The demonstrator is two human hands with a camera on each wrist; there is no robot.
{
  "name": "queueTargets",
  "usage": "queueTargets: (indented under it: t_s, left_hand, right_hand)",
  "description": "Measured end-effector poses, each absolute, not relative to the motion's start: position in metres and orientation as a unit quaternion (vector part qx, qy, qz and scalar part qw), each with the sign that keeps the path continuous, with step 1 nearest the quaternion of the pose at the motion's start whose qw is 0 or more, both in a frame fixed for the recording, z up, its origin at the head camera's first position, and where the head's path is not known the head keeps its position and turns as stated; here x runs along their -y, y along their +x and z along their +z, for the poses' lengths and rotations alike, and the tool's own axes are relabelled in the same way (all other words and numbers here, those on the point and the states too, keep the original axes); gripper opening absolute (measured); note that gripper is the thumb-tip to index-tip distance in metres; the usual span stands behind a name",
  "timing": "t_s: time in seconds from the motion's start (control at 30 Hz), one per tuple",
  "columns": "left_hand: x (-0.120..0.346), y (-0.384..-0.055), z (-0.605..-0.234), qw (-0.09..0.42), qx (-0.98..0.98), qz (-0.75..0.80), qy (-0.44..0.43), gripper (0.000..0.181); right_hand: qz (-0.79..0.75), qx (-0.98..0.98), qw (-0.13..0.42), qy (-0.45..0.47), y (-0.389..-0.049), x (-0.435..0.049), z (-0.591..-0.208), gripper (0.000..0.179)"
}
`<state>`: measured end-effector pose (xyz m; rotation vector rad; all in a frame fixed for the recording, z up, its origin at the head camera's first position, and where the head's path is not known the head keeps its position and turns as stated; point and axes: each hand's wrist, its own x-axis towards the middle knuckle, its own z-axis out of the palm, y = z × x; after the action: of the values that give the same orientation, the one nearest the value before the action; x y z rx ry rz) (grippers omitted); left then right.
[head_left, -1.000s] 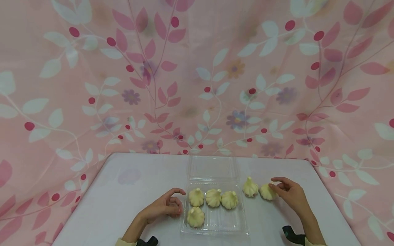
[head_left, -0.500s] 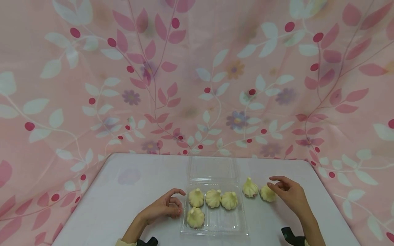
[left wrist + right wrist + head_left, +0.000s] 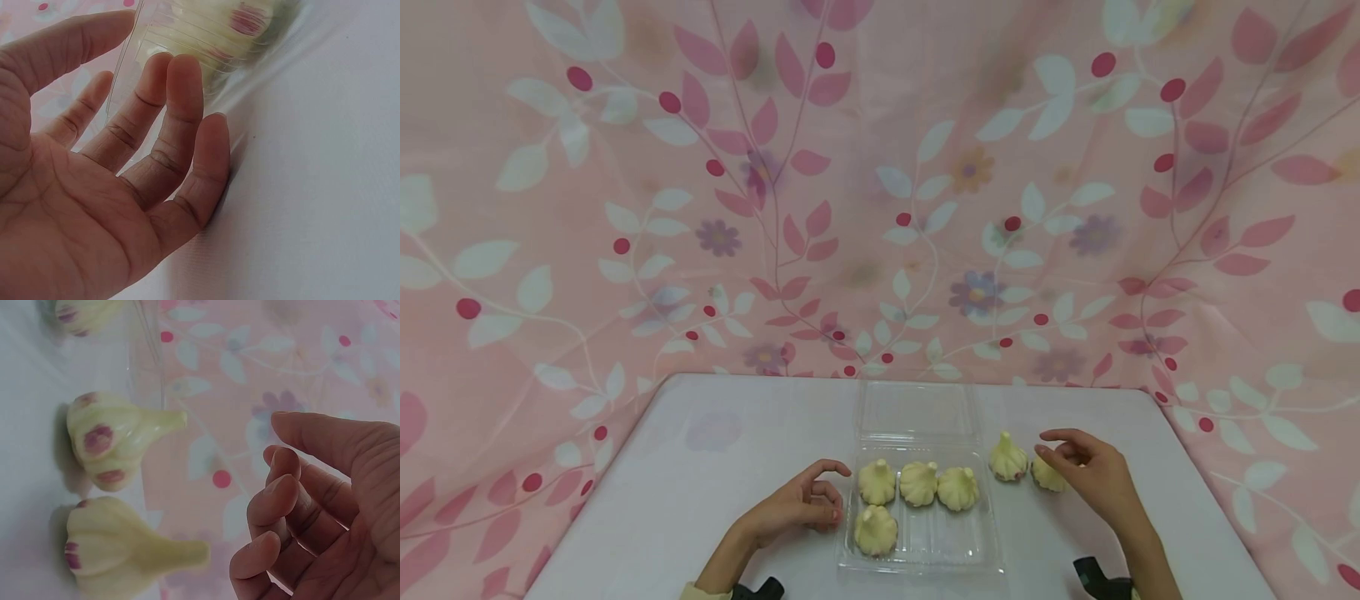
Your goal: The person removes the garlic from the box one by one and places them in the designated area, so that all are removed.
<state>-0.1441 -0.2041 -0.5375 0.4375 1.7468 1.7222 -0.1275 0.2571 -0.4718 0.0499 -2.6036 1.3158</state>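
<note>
A clear plastic clamshell box (image 3: 943,533) lies on the table with its lid folded back. Several garlic bulbs (image 3: 958,489) sit inside, most in the far row and one at the near left. Along the box's left wall is my left hand (image 3: 797,504), fingers loosely bent and holding nothing; in the left wrist view its fingertips are at the clear wall, contact uncertain. Two more bulbs stand right of the box: one upright bulb (image 3: 1008,458) and another bulb (image 3: 1047,475), partly hidden by my right hand (image 3: 1093,475). The right wrist view shows that hand's fingers loosely curved, apart from both bulbs (image 3: 119,440).
The raised transparent lid (image 3: 919,410) reaches toward the back edge of the white-covered table (image 3: 760,433). Behind it hangs a pink floral cloth (image 3: 865,208). A black strap mount (image 3: 1101,579) is on the right wrist, with another mount (image 3: 760,588) on the left.
My right hand has shifted a little to the left over the outer garlic bulb. The left hand, the box and the bulbs stay in place.
</note>
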Motion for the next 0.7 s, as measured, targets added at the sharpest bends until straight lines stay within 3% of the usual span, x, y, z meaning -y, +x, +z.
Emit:
queueTargets:
  t_s: [0.7]
  left_hand:
    - [0.204, -0.144, -0.536, 0.322, -0.661, 0.656, 0.168, 0.061]
  right_hand:
    - [0.486, 0.869, 0.071, 0.058, -0.124, -0.223, -0.468, 0.024]
